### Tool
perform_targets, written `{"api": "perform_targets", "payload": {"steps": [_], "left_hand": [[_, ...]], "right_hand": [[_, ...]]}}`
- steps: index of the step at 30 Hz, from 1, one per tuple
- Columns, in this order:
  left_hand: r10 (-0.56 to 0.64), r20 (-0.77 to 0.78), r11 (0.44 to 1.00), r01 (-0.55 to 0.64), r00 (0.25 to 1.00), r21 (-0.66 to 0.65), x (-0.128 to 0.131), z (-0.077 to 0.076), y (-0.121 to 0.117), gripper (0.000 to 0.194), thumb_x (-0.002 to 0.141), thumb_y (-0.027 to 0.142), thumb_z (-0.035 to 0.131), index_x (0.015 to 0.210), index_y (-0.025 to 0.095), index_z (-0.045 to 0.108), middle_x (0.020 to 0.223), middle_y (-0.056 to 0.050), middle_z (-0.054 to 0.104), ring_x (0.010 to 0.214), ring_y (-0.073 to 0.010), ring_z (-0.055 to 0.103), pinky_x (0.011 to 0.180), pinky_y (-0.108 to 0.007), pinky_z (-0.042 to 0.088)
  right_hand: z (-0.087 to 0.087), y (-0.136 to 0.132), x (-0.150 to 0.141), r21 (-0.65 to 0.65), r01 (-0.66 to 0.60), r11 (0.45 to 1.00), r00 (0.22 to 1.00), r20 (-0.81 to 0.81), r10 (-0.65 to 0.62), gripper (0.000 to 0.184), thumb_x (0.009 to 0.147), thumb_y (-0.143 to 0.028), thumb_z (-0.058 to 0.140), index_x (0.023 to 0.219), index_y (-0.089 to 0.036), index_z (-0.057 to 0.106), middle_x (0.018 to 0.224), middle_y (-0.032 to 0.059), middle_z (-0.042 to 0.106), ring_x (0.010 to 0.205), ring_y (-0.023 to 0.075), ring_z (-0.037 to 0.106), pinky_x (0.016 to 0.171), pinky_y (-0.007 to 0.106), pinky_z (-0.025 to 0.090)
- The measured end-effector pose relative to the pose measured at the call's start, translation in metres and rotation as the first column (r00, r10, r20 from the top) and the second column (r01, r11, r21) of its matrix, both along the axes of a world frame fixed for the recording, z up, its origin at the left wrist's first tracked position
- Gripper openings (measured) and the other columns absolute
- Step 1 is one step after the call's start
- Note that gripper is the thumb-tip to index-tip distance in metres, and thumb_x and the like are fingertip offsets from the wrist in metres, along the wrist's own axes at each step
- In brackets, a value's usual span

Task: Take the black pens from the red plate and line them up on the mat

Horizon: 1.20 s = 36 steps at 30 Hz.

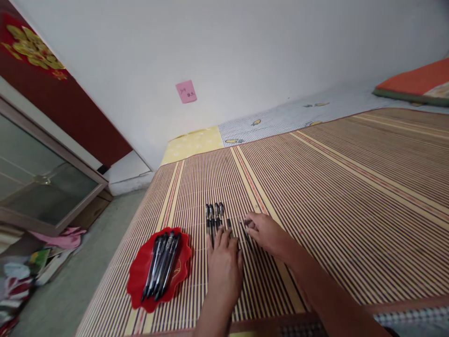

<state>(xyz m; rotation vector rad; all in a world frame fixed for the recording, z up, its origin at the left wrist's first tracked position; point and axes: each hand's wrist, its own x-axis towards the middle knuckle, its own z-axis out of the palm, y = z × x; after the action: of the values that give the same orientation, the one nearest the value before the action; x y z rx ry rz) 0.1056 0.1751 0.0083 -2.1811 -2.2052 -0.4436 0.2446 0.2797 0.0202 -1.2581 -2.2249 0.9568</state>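
Observation:
My left hand point(225, 262) lies with fingers stretched over a row of black pens point(211, 214) on the striped mat. Several of these pens lie side by side with their capped ends pointing away from me. A shorter dark end of another pen point(229, 223) shows beside them, partly under my fingers. Just to the right, my right hand point(264, 232) is closed in a pinch on a slim dark pen point(247, 238), held low over the mat. Its lower part is hard to make out. On the left, a red scalloped plate point(137, 271) holds several more black pens point(162, 264).
The striped mat point(315, 196) covers the bed. Beyond it run a patterned sheet point(277, 117) and a white wall with a pink note point(186, 91). An orange folded cloth point(414, 79) lies far right. A glass-fronted cabinet point(45, 182) and floor clutter are left.

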Motion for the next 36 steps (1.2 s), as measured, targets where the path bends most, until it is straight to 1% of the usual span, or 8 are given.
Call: {"api": "perform_targets", "payload": {"steps": [4, 12, 18, 23, 25, 28, 32, 36], "left_hand": [[0.013, 0.013, 0.999, -0.013, 1.000, -0.041, 0.000, 0.003, -0.001, 0.031, 0.090, 0.011, 0.052, 0.117, 0.020, 0.067, 0.137, -0.010, 0.063, 0.141, -0.0335, 0.043, 0.119, -0.069, 0.022], [0.071, 0.010, 0.996, -0.070, 0.997, -0.054, -0.003, 0.003, 0.000, 0.035, 0.090, 0.015, 0.056, 0.124, 0.018, 0.066, 0.140, -0.012, 0.061, 0.142, -0.0358, 0.041, 0.118, -0.068, 0.025], [0.094, 0.029, 0.994, -0.092, 0.995, -0.062, -0.004, 0.001, -0.001, 0.038, 0.093, 0.018, 0.054, 0.130, 0.015, 0.063, 0.141, -0.013, 0.059, 0.143, -0.0362, 0.039, 0.118, -0.067, 0.024], [0.100, 0.065, 0.994, -0.097, 0.993, -0.046, -0.005, -0.003, -0.001, 0.043, 0.092, 0.021, 0.054, 0.134, 0.013, 0.059, 0.144, -0.016, 0.056, 0.146, -0.0358, 0.035, 0.119, -0.065, 0.024], [0.095, 0.071, 0.995, -0.092, 0.993, -0.045, -0.006, -0.004, -0.001, 0.044, 0.093, 0.023, 0.054, 0.135, 0.012, 0.058, 0.144, -0.016, 0.056, 0.146, -0.0358, 0.034, 0.119, -0.064, 0.024], [0.090, 0.072, 0.996, -0.088, 0.993, -0.035, -0.009, -0.003, -0.001, 0.043, 0.093, 0.023, 0.054, 0.134, 0.012, 0.059, 0.142, -0.016, 0.056, 0.144, -0.0361, 0.036, 0.118, -0.063, 0.026], [0.040, 0.056, 0.999, -0.039, 0.998, -0.008, -0.015, 0.001, -0.002, 0.042, 0.091, 0.017, 0.053, 0.132, 0.015, 0.061, 0.141, -0.015, 0.058, 0.143, -0.0351, 0.038, 0.118, -0.061, 0.029], [-0.007, 0.067, 0.999, 0.010, 0.998, -0.048, -0.018, 0.007, -0.004, 0.048, 0.087, 0.012, 0.051, 0.134, 0.018, 0.059, 0.139, -0.012, 0.059, 0.144, -0.0340, 0.038, 0.119, -0.061, 0.027]], "right_hand": [[0.004, -0.007, 0.011, -0.008, -0.131, 0.991, 0.983, 0.128, 0.131, 0.015, 0.074, -0.008, 0.065, 0.085, -0.018, 0.062, 0.080, 0.0050, 0.067, 0.075, 0.0195, 0.061, 0.064, 0.027, 0.037], [-0.023, -0.012, 0.000, 0.020, -0.151, 0.988, 0.984, 0.096, 0.148, 0.036, 0.075, -0.001, 0.059, 0.108, -0.016, 0.064, 0.113, 0.0129, 0.067, 0.106, 0.0248, 0.062, 0.088, 0.032, 0.043], [-0.014, -0.015, -0.015, 0.044, -0.200, 0.979, 0.980, 0.028, 0.199, 0.031, 0.074, 0.003, 0.056, 0.098, -0.015, 0.062, 0.105, 0.0090, 0.065, 0.101, 0.0210, 0.060, 0.086, 0.030, 0.042], [-0.007, -0.012, -0.011, 0.076, -0.137, 0.988, 0.990, 0.040, 0.134, 0.018, 0.077, -0.002, 0.058, 0.087, -0.017, 0.059, 0.093, 0.0061, 0.063, 0.089, 0.0194, 0.058, 0.078, 0.029, 0.041], [-0.009, -0.009, -0.005, 0.070, -0.107, 0.992, 0.992, 0.075, 0.102, 0.017, 0.077, -0.007, 0.062, 0.092, -0.016, 0.061, 0.097, 0.0077, 0.065, 0.091, 0.0211, 0.059, 0.081, 0.031, 0.042], [-0.014, -0.008, 0.000, 0.031, -0.143, 0.989, 0.987, 0.077, 0.140, 0.029, 0.077, -0.006, 0.064, 0.104, -0.016, 0.063, 0.108, 0.0097, 0.066, 0.101, 0.0232, 0.061, 0.089, 0.033, 0.043], [-0.020, -0.013, -0.007, 0.032, -0.215, 0.976, 0.975, 0.054, 0.213, 0.031, 0.080, -0.006, 0.062, 0.109, -0.017, 0.064, 0.114, 0.0105, 0.065, 0.109, 0.0234, 0.060, 0.096, 0.034, 0.043], [-0.020, -0.018, -0.016, 0.015, -0.231, 0.973, 0.972, 0.051, 0.230, 0.040, 0.081, -0.006, 0.062, 0.120, -0.015, 0.063, 0.124, 0.0133, 0.061, 0.119, 0.0255, 0.057, 0.104, 0.038, 0.041]]}}
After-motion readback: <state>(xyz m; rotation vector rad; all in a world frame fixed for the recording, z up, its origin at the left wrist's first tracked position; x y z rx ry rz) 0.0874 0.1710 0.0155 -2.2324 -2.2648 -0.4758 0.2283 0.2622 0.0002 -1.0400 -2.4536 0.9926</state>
